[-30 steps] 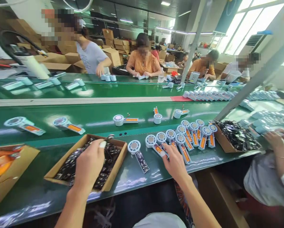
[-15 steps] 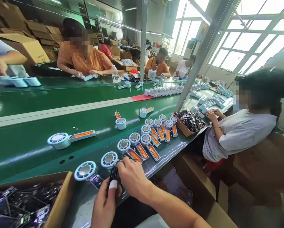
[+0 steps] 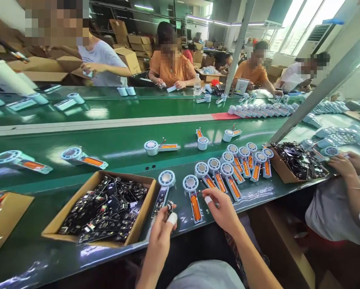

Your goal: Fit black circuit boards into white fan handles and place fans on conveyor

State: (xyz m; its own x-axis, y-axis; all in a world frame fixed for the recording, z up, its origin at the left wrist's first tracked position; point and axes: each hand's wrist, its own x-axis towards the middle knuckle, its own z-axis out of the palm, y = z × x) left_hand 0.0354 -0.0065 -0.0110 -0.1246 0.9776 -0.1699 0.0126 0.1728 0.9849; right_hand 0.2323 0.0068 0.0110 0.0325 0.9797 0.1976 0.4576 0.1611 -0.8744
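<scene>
the left hand (image 3: 162, 224) grips a small dark circuit board (image 3: 170, 206) between thumb and fingertips, near the close edge of the green surface (image 3: 252, 198); in the view it stands between two pale blue housings, one with a board along its handle (image 3: 161, 200), the other with an orange strip (image 3: 195, 206) lying in its handle; the right hand (image 3: 220, 206) is half-curled beside that second housing (image 3: 190, 183), thumb near forefinger; i cannot tell whether it pinches a thin wire or nothing.

for good handling, the pinch is best kept on the board's edges, so that the small parts on its face take no pressure; the fine wires about the handle would likely snag or tear if pulled, so a light touch and a little slack seem wise; the housing ought to be steadied by its round head; the cardboard box (image 3: 147, 200) of loose boards and the row of housings (image 3: 227, 169) sit close by, so short, low movements should avoid knocks.
</scene>
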